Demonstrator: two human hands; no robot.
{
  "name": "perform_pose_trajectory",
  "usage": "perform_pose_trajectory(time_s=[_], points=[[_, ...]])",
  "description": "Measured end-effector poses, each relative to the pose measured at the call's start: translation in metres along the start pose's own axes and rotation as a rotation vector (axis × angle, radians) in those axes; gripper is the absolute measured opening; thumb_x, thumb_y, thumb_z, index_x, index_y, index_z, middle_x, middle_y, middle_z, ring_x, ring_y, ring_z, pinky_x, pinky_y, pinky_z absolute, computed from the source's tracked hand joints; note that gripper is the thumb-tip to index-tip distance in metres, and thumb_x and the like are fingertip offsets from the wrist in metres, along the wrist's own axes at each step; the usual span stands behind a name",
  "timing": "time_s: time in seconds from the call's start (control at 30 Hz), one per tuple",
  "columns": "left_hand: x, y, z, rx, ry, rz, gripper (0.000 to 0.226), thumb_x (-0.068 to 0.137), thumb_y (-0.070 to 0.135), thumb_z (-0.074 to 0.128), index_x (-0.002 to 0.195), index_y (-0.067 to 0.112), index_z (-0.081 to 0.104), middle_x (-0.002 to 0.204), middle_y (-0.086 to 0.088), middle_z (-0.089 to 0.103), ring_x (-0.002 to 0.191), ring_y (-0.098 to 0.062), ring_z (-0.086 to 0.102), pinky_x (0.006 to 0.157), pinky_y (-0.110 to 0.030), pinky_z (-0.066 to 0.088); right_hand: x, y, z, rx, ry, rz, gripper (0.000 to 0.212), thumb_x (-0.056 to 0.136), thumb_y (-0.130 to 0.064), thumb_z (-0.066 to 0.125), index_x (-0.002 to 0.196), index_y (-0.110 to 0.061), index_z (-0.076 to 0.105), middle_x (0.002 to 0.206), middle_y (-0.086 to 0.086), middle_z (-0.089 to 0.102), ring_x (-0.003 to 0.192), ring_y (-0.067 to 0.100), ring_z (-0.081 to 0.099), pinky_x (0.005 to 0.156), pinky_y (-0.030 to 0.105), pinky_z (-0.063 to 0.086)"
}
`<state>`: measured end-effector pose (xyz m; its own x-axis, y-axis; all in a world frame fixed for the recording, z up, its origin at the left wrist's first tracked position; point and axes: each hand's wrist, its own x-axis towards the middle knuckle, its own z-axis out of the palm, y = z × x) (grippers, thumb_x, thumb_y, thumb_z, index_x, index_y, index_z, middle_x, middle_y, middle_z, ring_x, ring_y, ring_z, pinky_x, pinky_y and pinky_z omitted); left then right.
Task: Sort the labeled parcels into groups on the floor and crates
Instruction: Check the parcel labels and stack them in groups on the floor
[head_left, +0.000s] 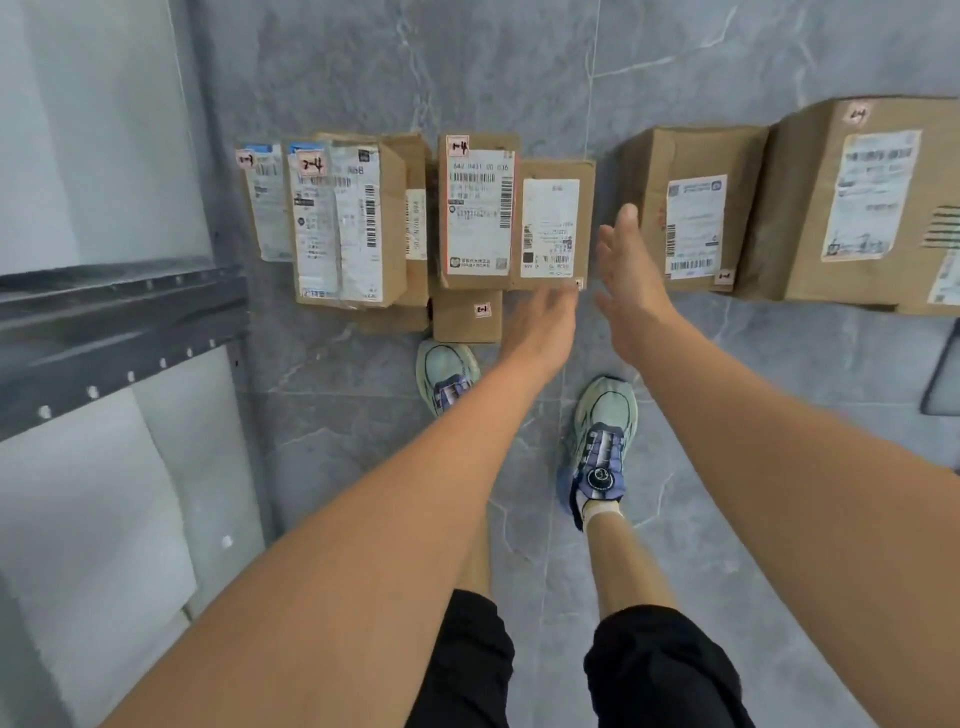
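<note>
Head view: left hand (540, 325), right hand (631, 275) both spread, empty; about eight parcels (478, 218) on floor (363, 467).

Grey marble-veined floor tiles (363, 78) lie beside a grey perforated metal shelf frame (119, 322) with pale boards (93, 519) at left.

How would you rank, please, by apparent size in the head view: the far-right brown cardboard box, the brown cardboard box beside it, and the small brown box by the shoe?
1. far-right brown cardboard box, cropped
2. brown cardboard box beside it
3. small brown box by the shoe, partly hidden
</note>
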<state>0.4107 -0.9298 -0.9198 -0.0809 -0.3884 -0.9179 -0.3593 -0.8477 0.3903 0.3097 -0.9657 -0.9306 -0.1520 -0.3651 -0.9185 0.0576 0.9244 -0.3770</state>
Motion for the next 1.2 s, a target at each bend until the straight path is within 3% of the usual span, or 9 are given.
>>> perform_pose_trajectory(time_s=[0.07, 0.17, 0.23, 0.37, 0.57, 0.7, 0.83, 1.03, 1.2], points=[[0.024, -0.009, 0.011, 0.063, 0.025, -0.016, 0.061, 0.108, 0.053, 0.027, 0.161, 0.022, 0.030, 0.168, -0.004, 0.026, 0.155, -0.023, 0.022, 0.126, -0.048, 0.019, 0.024, 0.010, -0.003, 0.014, 0.017, 0.026, 0.071, 0.107, -0.065, 0.023, 0.160, -0.021, 0.038, 0.165, 0.000, 0.039, 0.155, 0.019, 0.031, 0.127, 0.047, 0.020], [0.054, -0.017, 0.021, 0.118, 0.115, -0.046, 0.066, 0.109, 0.050, 0.029, 0.164, 0.017, 0.017, 0.173, -0.003, 0.008, 0.159, -0.021, 0.003, 0.128, -0.045, 0.005, 0.053, 0.022, -0.008, 0.010, 0.005, 0.032, 0.073, 0.106, -0.067, 0.023, 0.162, -0.022, 0.034, 0.167, -0.003, 0.035, 0.156, 0.017, 0.028, 0.127, 0.046, 0.018], [0.070, -0.021, 0.024, 0.121, 0.171, -0.050, 0.067, 0.108, 0.049, 0.032, 0.164, 0.017, 0.015, 0.173, -0.003, 0.006, 0.159, -0.022, 0.001, 0.126, -0.044, 0.004, 0.068, 0.028, -0.009, -0.003, -0.009, 0.030, 0.074, 0.105, -0.069, 0.023, 0.162, -0.023, 0.034, 0.167, -0.006, 0.035, 0.155, 0.015, 0.028, 0.127, 0.045, 0.018], [0.090, -0.023, 0.029, 0.101, 0.246, -0.059, 0.065, 0.107, 0.043, 0.037, 0.164, 0.016, 0.018, 0.172, -0.004, 0.011, 0.157, -0.024, 0.007, 0.125, -0.043, 0.010, 0.089, 0.039, -0.007, -0.019, -0.033, 0.028, 0.074, 0.105, -0.069, 0.022, 0.160, -0.023, 0.038, 0.164, -0.008, 0.040, 0.153, 0.012, 0.032, 0.126, 0.042, 0.018], [0.094, -0.026, 0.037, 0.004, 0.299, -0.101, 0.064, 0.091, 0.051, 0.040, 0.148, 0.022, 0.040, 0.155, -0.004, 0.044, 0.142, -0.032, 0.035, 0.117, -0.055, 0.031, 0.099, 0.051, -0.015, -0.048, -0.028, 0.009, 0.070, 0.107, -0.065, 0.021, 0.161, -0.022, 0.037, 0.164, -0.004, 0.041, 0.153, 0.017, 0.033, 0.121, 0.039, 0.021], [0.094, -0.023, 0.043, 0.012, 0.240, -0.098, 0.059, 0.103, 0.041, 0.043, 0.156, 0.020, 0.031, 0.159, -0.005, 0.038, 0.147, -0.029, 0.024, 0.116, -0.051, 0.030, 0.101, 0.056, -0.022, -0.037, -0.011, 0.027, 0.073, 0.106, -0.067, 0.023, 0.163, -0.022, 0.032, 0.168, -0.003, 0.034, 0.155, 0.019, 0.030, 0.124, 0.043, 0.020], [0.101, -0.014, 0.036, 0.025, 0.410, 0.010, 0.051, 0.101, 0.035, 0.046, 0.148, 0.016, 0.043, 0.152, -0.008, 0.044, 0.139, -0.030, 0.039, 0.113, -0.045, 0.034, 0.101, 0.056, -0.018, -0.023, -0.022, 0.042, 0.071, 0.107, -0.066, 0.024, 0.161, -0.021, 0.036, 0.166, -0.004, 0.038, 0.151, 0.015, 0.034, 0.123, 0.042, 0.022], [0.114, -0.017, 0.032, 0.100, 0.397, -0.069, 0.055, 0.098, 0.040, 0.047, 0.146, 0.014, 0.040, 0.154, -0.008, 0.039, 0.139, -0.036, 0.035, 0.111, -0.050, 0.036, 0.099, 0.056, -0.009, -0.018, -0.022, 0.019, 0.060, 0.109, -0.061, 0.022, 0.148, -0.028, 0.054, 0.137, -0.009, 0.060, 0.127, 0.009, 0.049, 0.107, 0.034, 0.031], [0.118, -0.019, 0.039, 0.080, 0.409, -0.062, 0.060, 0.096, 0.043, 0.047, 0.147, 0.013, 0.039, 0.157, -0.008, 0.033, 0.139, -0.035, 0.035, 0.113, -0.055, 0.036, 0.101, 0.055, -0.012, -0.033, 0.018, 0.029, 0.063, 0.108, -0.062, 0.025, 0.153, -0.024, 0.049, 0.155, -0.005, 0.052, 0.130, 0.008, 0.046, 0.103, 0.034, 0.030]])
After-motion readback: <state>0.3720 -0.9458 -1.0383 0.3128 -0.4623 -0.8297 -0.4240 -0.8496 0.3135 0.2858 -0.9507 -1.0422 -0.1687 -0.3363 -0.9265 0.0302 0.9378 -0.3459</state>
